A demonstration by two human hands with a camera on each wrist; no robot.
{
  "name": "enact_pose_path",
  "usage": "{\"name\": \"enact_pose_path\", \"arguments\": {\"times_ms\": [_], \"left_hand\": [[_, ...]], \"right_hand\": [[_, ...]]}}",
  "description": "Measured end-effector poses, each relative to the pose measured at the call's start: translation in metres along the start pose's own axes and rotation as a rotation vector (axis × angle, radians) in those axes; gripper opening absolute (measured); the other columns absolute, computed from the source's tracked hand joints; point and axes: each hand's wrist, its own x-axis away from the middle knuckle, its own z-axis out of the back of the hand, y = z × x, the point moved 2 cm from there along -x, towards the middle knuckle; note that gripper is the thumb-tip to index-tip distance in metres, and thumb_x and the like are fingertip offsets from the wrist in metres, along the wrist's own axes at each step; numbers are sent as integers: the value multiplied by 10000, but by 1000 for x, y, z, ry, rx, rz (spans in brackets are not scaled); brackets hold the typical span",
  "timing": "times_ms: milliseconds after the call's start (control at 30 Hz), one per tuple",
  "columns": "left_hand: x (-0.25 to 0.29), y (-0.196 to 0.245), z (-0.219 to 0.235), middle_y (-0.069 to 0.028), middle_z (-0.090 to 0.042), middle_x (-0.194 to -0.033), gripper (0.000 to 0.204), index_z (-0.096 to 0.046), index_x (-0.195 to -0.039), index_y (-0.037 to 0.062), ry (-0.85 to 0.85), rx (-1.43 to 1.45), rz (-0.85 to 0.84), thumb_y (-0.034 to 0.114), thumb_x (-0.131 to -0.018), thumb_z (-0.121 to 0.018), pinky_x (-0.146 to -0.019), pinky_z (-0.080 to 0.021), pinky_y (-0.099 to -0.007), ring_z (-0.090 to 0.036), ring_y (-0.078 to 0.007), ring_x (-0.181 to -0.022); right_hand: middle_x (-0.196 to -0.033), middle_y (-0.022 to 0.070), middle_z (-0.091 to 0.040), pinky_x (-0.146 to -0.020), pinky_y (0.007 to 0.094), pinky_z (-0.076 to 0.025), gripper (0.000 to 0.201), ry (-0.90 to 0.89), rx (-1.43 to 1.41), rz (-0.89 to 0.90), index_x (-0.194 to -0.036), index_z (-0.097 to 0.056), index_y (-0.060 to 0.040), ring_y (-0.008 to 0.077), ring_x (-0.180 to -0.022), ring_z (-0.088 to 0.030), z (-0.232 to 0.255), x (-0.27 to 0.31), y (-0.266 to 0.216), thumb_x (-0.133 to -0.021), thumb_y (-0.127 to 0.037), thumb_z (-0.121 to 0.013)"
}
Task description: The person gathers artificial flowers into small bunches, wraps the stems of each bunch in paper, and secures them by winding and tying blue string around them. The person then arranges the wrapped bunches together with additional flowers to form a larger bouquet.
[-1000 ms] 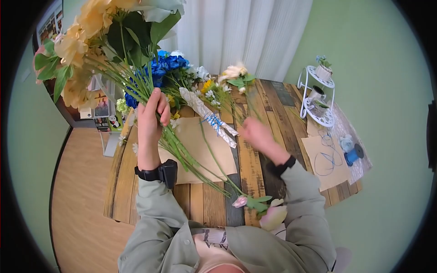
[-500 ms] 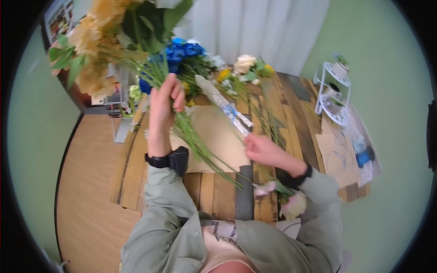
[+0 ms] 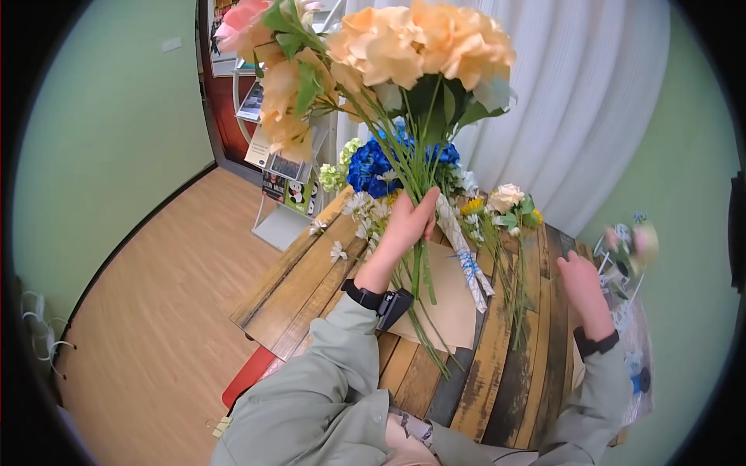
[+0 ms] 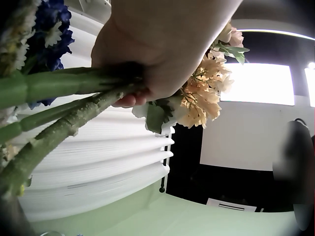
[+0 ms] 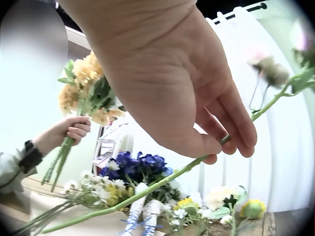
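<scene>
In the head view the left hand grips a bunch of green stems, with large peach flowers and a pink bloom above it. The left wrist view shows thick stems running out of that fist. At the right, the right hand is raised, and the right wrist view shows its thumb and fingers pinching one long green stem. Blurred pale pink blooms are at that stem's upper end.
On the wooden table lie brown paper, blue flowers, white daisies, a cream rose and a white patterned wrap tied with blue string. A white stand is at the right; a magazine rack stands behind left.
The right hand has picked up the pink-flowered stem from the table's front and carried it to the right. The left hand still holds the bunch; the head view has turned left.
</scene>
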Motion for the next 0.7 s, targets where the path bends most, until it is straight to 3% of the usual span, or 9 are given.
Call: {"name": "enact_pose_path", "arguments": {"times_ms": [33,167,200,300,333,467,533,667,700], "left_hand": [[3,7,-4,4,-420,-456,322,-406,-675,77,22,-12,11,223,-951,-487,-375,-325,-247,-408,-91,-372],[8,8,-12,4,-443,-457,275,-444,-730,62,15,-58,-8,223,-949,-490,-367,-330,-245,-430,-93,-365],[10,5,-15,4,-443,-457,275,-444,-730,62,11,-54,-18,223,-949,-490,-367,-330,-245,-430,-93,-365],[14,10,-24,-22,-483,-525,275,-468,-1085,-6,-30,-167,-36,223,-938,-505,-362,-361,-270,-454,-118,-363],[14,7,-29,-22,-483,-525,275,-468,-1085,-6,-40,-164,-34,223,-938,-505,-362,-361,-270,-454,-118,-363],[23,-14,-55,-135,-579,-609,361,-451,-1135,-37,-16,-266,48,230,-906,-533,-428,-441,-326,-574,-218,-447],[27,-37,-67,-177,-595,-647,391,-438,-1165,-35,-34,-468,-287,203,-873,-543,-477,-456,-364,-611,-283,-531],[38,-24,-78,-195,-598,-660,437,-391,-1193,-60,-112,-343,-160,178,-858,-538,-495,-453,-383,-614,-308,-558],[40,-20,-78,-165,-592,-638,420,-385,-1169,-71,-153,-310,-77,184,-874,-541,-457,-445,-336,-592,-252,-492]], "right_hand": [[-807,126,-525,-641,393,-500,77,21,-45,31,-840,-535,-47,304,-761,-588,-13,-7,7,-763,-58,-531],[-928,115,-564,-728,394,-497,113,-27,-197,147,-874,-550,-40,312,-883,-575,-67,-29,15,-766,-44,-518],[-1033,119,-585,-748,386,-505,203,1,-126,153,-945,-567,-41,303,-918,-586,-59,-29,2,-745,-25,-532],[-971,120,-607,-683,352,-508,192,298,-643,75,-975,-586,-34,279,-815,-616,16,-40,-50,-785,-21,-561],[-920,119,-611,-651,343,-505,169,330,-907,8,-973,-592,-32,273,-760,-620,42,-41,-70,-806,-26,-566],[-805,129,-591,-602,334,-483,197,584,-1165,40,-1000,-595,-11,267,-683,-597,122,-54,-133,-821,-90,-612],[-774,126,-581,-583,343,-472,213,617,-1067,-68,-992,-588,-2,262,-667,-589,128,-75,-145,-813,-111,-630],[-683,119,-548,-543,374,-437,261,590,-1111,-198,-960,-571,9,270,-608,-550,110,-87,-133,-799,-173,-666],[-629,66,-517,-496,316,-404,228,590,-1232,-199,-907,-555,5,187,-542,-518,106,-85,-130,-801,-151,-683]]}}
